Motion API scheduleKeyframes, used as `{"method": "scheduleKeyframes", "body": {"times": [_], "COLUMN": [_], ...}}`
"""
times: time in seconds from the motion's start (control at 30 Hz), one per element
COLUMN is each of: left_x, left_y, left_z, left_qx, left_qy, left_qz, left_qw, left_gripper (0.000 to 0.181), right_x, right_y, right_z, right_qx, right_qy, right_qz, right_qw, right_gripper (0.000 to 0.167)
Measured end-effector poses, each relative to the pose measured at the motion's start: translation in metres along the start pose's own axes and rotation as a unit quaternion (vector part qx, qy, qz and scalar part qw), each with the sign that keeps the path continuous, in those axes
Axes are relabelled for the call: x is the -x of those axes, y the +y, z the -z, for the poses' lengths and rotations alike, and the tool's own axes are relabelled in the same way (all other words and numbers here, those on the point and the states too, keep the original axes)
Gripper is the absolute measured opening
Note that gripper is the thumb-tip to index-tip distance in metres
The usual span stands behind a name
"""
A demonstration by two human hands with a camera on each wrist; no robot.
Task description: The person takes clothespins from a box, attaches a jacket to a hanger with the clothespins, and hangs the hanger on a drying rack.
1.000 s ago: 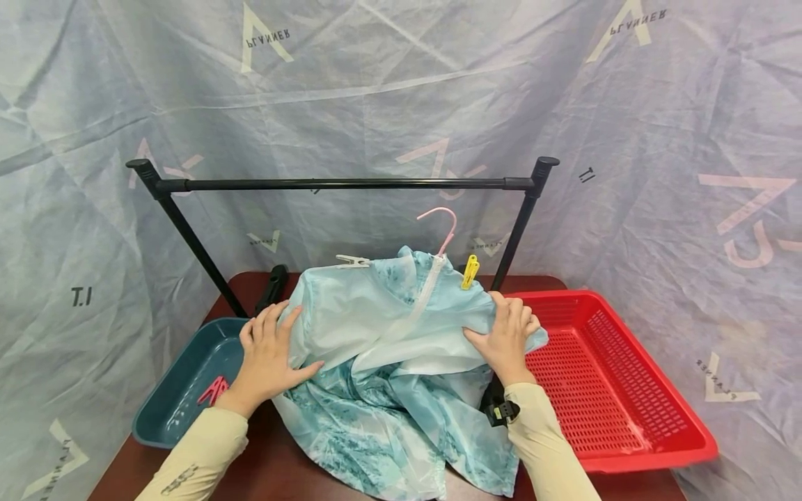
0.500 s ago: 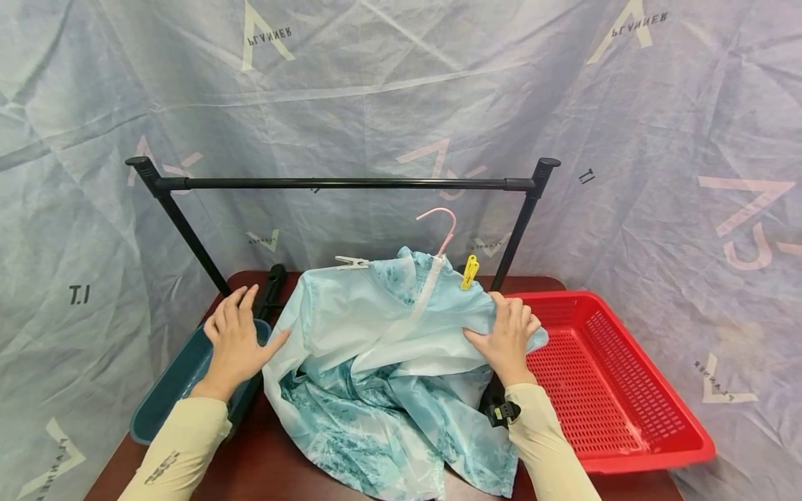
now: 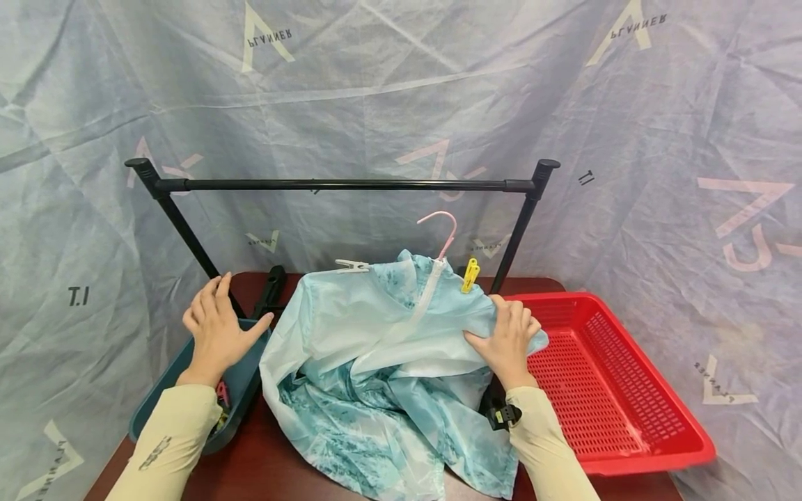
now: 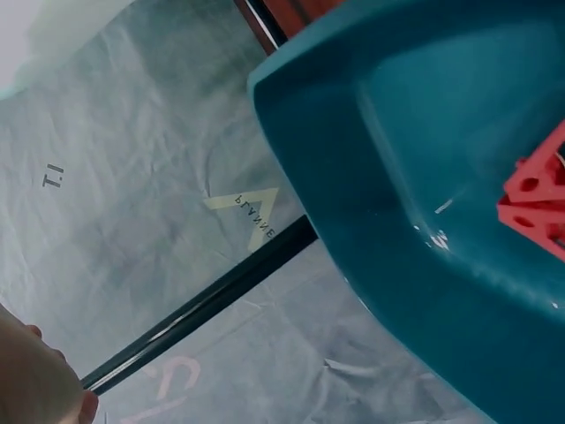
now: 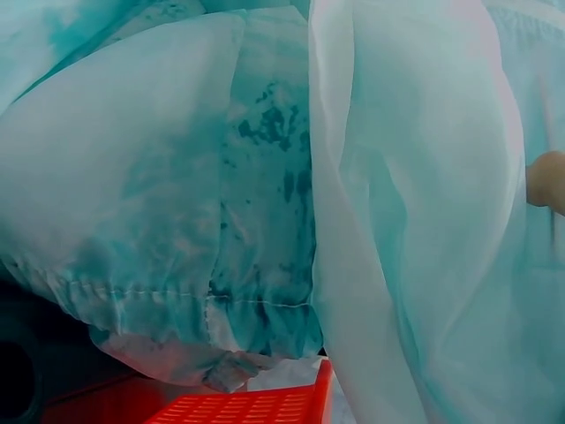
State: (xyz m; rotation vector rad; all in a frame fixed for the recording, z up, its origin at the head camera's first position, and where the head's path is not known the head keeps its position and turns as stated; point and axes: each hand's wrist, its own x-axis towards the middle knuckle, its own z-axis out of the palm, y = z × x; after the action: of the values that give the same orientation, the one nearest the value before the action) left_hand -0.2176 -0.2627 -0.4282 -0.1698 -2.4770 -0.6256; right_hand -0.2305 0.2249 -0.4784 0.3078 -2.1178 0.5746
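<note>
A light-blue tie-dye jacket (image 3: 370, 313) with a white zip lies crumpled in the middle of the table. From its collar rises the pink hook of a hanger (image 3: 448, 233). A white clothespin (image 3: 353, 266) sits at its left shoulder and a yellow clothespin (image 3: 470, 275) at its right shoulder. My right hand (image 3: 509, 341) holds the jacket near its right shoulder, thumb in front. Apart from the cloth, my left hand (image 3: 216, 334) is spread over the blue basin (image 3: 249, 372). Pink clothespins (image 4: 537, 190) lie in that basin, partly cut off in the left wrist view.
A black rack with a crossbar (image 3: 344, 184) stands behind the jacket. The red perforated basket (image 3: 651, 362) is at the right, beside the right forearm. A grey printed curtain (image 3: 388, 90) hangs behind. Part of the brown table (image 3: 263, 445) shows in front.
My left hand has left the jacket's left side and moved left over the blue basin. The left sleeve has slumped outward. My right hand stays in place on the jacket.
</note>
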Motion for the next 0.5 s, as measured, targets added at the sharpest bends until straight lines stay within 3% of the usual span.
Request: {"method": "scheduleKeyframes", "body": {"times": [0.1,0.27,0.5], "left_x": [-0.004,-0.011,-0.021], "left_y": [-0.001,-0.005,-0.012], "left_z": [0.0,0.0,0.003], "left_qx": [0.002,0.009,0.011], "left_qy": [0.002,0.03,0.057], "left_qz": [0.019,0.057,0.127], "left_qw": [0.9998,0.9979,0.9901], "left_gripper": [0.1,0.103,0.107], "right_x": [0.0,0.0,0.002], "right_y": [0.0,0.0,0.001], "right_z": [0.001,0.002,0.003], "right_qx": [0.002,0.003,0.002], "right_qy": [0.0,-0.004,0.009], "right_qz": [0.001,0.0,0.001], "right_qw": [1.0,1.0,1.0], "right_gripper": [0.093,0.09,0.089]}}
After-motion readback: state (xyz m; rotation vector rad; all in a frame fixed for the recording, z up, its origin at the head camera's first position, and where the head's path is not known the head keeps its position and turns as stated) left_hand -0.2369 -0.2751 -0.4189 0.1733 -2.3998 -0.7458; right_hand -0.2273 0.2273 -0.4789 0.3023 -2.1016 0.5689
